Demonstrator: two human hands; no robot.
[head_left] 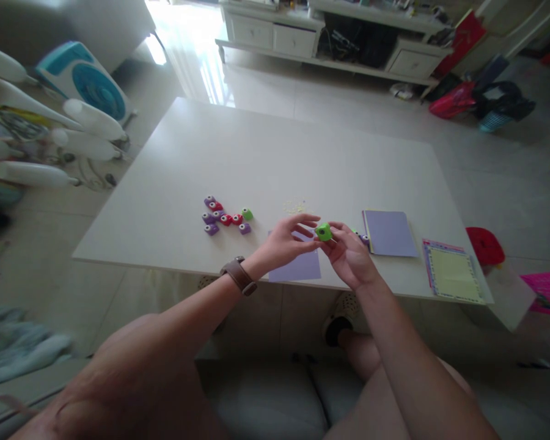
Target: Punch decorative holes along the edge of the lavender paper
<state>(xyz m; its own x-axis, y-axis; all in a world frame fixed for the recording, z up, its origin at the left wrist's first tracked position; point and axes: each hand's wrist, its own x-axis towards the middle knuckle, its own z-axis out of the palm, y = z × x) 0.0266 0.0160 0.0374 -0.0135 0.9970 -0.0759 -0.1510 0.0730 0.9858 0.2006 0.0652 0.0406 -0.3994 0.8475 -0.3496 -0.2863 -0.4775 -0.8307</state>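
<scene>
A small green craft punch [323,231] is held between the fingers of my right hand [348,253], above the table's front part. My left hand [289,241] reaches in from the left, fingers stretched and apart, its thumb tip close to the punch's lower left side; whether it touches, I cannot tell. Under my left hand lies a sheet of purple paper [297,266], partly covered by it. Left of the hands stands a loose group of purple, red and green punches, among them a red punch [226,220] and another green punch [247,214].
Small pale yellow paper bits [294,206] are scattered beyond my hands. To the right lie a stack of purple paper [391,233], more purple punches [365,239] beside it, and a bordered yellow sheet [453,273]. The white table [302,153] ends just before my knees.
</scene>
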